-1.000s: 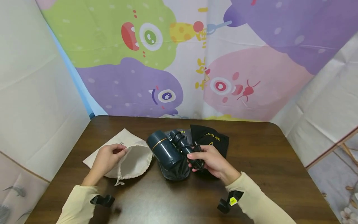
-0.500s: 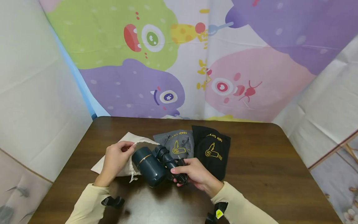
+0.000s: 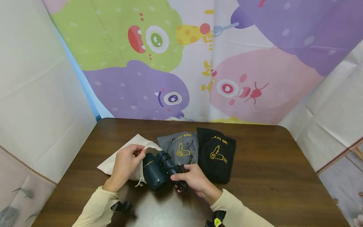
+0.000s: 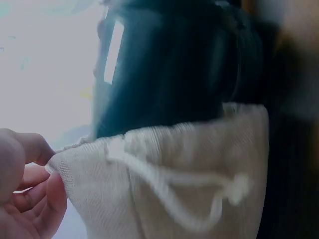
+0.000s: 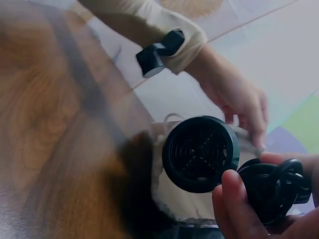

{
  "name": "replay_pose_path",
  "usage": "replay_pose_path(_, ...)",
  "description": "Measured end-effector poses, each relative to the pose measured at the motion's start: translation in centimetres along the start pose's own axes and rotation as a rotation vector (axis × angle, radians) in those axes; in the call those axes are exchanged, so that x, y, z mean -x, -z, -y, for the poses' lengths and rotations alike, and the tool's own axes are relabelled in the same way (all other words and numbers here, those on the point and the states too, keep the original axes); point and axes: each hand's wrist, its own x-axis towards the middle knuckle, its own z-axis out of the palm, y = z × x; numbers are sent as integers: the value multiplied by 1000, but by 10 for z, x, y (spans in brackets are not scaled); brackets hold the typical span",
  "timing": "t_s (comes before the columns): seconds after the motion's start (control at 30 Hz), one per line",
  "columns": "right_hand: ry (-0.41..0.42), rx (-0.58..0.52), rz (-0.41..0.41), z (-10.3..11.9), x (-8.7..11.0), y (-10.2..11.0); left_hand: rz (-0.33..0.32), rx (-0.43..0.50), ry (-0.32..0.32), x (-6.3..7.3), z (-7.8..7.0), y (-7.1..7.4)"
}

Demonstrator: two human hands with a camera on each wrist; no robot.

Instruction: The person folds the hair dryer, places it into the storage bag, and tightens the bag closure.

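My left hand [image 3: 126, 165] pinches the rim of a cream cloth drawstring bag [image 3: 131, 141] and holds its mouth apart. A dark teal hair dryer [image 3: 155, 176] is partly inside that mouth, its barrel end covered by the cloth. My right hand [image 3: 197, 181] grips the dryer's folded handle [image 3: 168, 164], which has a black cord [image 5: 271, 191] wound round it. In the right wrist view the dryer's round grille [image 5: 201, 154] faces the camera. The bag's knotted white drawcord [image 4: 164, 186] hangs loose across the front in the left wrist view.
A grey pouch [image 3: 181, 151] and a black pouch [image 3: 216, 160], both printed with a yellow hair dryer picture, lie behind and to the right of the hands. The brown table [image 3: 263, 170] extends to the right. A cartoon-printed curtain [image 3: 158, 88] stands along the back edge.
My right hand has brought the hair dryer leftward from above the grey pouch into the cream bag's mouth. My left hand has kept its pinch on the rim and shifted slightly right.
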Motion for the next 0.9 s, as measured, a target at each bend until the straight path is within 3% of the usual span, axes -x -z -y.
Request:
replay_pose_path(0.17,25,91,-49,-5,-1,-11,8,37,-80,3,-11,-6)
replay_pose_path(0.3,52,119,-84,-7,-4,-22,40,66,-90,8,-18,-9)
replay_pose_path(0.4,27,47,-84,-9,-8,-27,42,84,-93,11,-20,-10)
replay_pose_path(0.57,-41,-171,-75,-11,-15,-31,12,69,-114,16,-20,-9)
replay_pose_path(0.73,-26,-111,-51,-13,-13,-40,-19,42,-70,18,-20,-9)
replay_pose_path(0.83,-6,-79,-52,-15,-14,-48,-4,85,-52,18,-24,-8)
replay_pose_path(0.9,1,-113,-76,-17,-16,-54,24,125,-43,19,-28,-8)
